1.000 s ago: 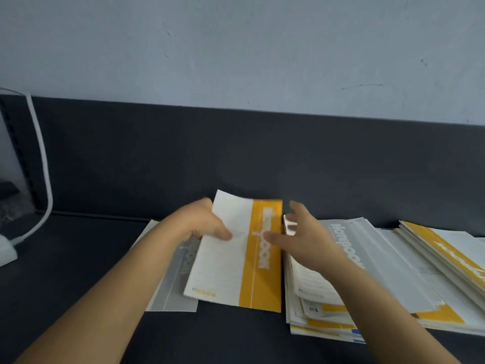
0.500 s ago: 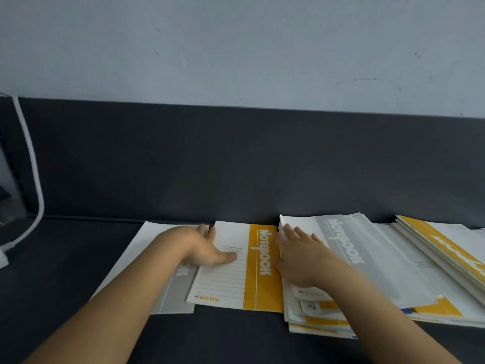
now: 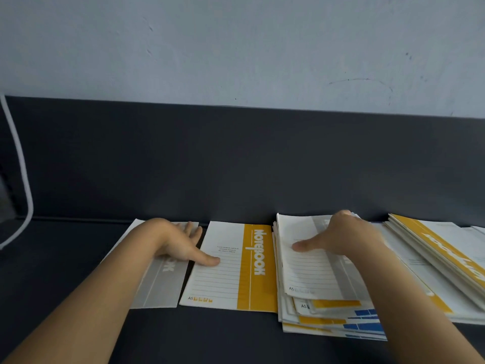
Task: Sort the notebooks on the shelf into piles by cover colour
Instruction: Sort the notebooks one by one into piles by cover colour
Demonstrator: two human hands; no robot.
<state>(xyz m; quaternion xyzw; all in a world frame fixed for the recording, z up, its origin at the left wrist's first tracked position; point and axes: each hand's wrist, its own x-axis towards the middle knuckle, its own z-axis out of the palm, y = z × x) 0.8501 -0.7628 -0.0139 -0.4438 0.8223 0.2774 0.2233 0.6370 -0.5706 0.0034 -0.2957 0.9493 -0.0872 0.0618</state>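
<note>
A yellow-banded notebook (image 3: 236, 269) lies flat on the dark shelf (image 3: 78, 258). Left of it lies a grey-banded notebook (image 3: 160, 285). My left hand (image 3: 181, 243) rests flat across both, thumb on the yellow notebook's white page area. To the right is a mixed stack (image 3: 325, 311) with yellow and blue covers showing at its edges and a grey-banded notebook (image 3: 312, 261) on top. My right hand (image 3: 346, 235) lies on that top notebook, thumb stretched left, fingers over its far edge. Further right sits another pile topped by a yellow-banded notebook (image 3: 446, 250).
The shelf's dark back panel (image 3: 236, 164) rises right behind the notebooks, with a pale wall above. A white cable (image 3: 25, 179) hangs at the far left edge. Bare dark shelf surface lies in front of the notebooks and to the left.
The yellow notebook, held up by my left hand a second ago, now lies flat beside the grey one. My right hand moved from its edge onto the top of the mixed stack.
</note>
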